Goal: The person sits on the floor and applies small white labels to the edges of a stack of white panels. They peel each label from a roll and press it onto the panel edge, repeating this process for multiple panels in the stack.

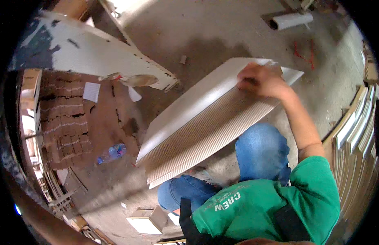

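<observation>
A thick stack of flat sheets (206, 130), white on its outer face with brown layered edges, stands slanted in front of my knees. My right hand (261, 79) is at the upper right end of the stack, over its top edge. Its fingers are curled and slightly blurred by motion. A small clear, shiny piece (274, 64) shows beside the knuckles; whether the fingers grip it or a sheet edge is hidden. My left hand does not show; the left arm is down behind my bent left knee (185, 192).
A clear plastic bottle (112, 153) lies left of the stack, near bundled brown cardboard pieces (65, 114). A worn white panel (103, 53) juts in at upper left. Tall sheets (355, 134) lean at right. A white roll (293, 21) lies far right; a small box (146, 220) sits nearby.
</observation>
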`<state>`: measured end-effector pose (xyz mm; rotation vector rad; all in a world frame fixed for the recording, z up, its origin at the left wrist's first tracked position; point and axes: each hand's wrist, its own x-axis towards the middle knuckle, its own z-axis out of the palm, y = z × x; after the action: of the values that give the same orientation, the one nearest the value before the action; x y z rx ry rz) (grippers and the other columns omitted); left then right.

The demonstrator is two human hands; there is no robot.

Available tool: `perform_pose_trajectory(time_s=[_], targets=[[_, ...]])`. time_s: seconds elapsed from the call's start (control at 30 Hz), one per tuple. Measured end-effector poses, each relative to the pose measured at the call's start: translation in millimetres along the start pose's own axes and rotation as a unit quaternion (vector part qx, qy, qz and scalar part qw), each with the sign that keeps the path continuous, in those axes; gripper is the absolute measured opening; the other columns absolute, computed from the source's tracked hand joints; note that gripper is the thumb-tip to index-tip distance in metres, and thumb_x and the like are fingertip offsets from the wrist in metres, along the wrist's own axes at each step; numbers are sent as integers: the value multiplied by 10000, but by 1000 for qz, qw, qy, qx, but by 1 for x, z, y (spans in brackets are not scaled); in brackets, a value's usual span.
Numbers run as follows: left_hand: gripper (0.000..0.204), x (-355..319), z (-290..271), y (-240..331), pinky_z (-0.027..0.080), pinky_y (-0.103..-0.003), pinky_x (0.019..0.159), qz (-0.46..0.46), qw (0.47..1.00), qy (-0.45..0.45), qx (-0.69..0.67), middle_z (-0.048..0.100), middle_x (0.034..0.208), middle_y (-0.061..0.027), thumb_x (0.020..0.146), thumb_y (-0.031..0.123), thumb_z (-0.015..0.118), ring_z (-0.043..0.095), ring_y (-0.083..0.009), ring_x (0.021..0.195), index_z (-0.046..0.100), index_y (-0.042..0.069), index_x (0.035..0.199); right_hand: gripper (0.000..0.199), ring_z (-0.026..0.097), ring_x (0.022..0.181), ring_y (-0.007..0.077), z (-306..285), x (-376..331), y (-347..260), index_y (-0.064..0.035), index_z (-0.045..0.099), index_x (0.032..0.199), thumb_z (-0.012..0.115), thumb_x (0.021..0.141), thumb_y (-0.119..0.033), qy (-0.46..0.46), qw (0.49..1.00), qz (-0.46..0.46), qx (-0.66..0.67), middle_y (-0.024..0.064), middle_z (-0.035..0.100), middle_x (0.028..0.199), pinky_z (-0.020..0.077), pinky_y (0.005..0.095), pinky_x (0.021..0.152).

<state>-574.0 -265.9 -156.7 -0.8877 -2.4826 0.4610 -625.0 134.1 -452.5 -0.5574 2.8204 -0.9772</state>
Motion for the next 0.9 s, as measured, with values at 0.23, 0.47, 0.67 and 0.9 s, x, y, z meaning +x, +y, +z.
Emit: perform_pose_trajectory(time_s=[0.23,0.47,0.67,0.9], targets=[[999,-213,168,140,163,-517,1023,-287,863,-210,-358,207,1395,-225,529,576,735,173,-377,1302,362,68,1304,344,432,1140,299,-7,-111,89,-45,531,1134,522,852,-241,420,877,190,-139,133,489,1217,323,372,961],[1031,-156,184,160,97,-510,1050,-196,850,-318,-371,153,1411,-222,504,635,707,137,-368,1315,360,92,1308,276,451,1108,292,31,-84,47,-31,560,1074,491,832,-146,356,910,32,-210,140,516,1195,262,412,978],[824,-161,202,158,159,-528,1033,-109,902,-235,-344,347,1345,-152,543,588,684,283,-331,1272,505,116,1194,213,529,954,269,27,-74,43,-27,610,978,482,845,-135,359,908,1,-215,129,594,1074,331,376,888],[810,-165,199,149,227,-487,1019,-189,924,-148,-297,424,1291,-133,512,476,755,373,-310,1218,500,91,1177,246,549,954,269,12,-45,56,-29,605,978,457,886,-203,347,911,-5,-223,118,609,1043,357,368,881]])
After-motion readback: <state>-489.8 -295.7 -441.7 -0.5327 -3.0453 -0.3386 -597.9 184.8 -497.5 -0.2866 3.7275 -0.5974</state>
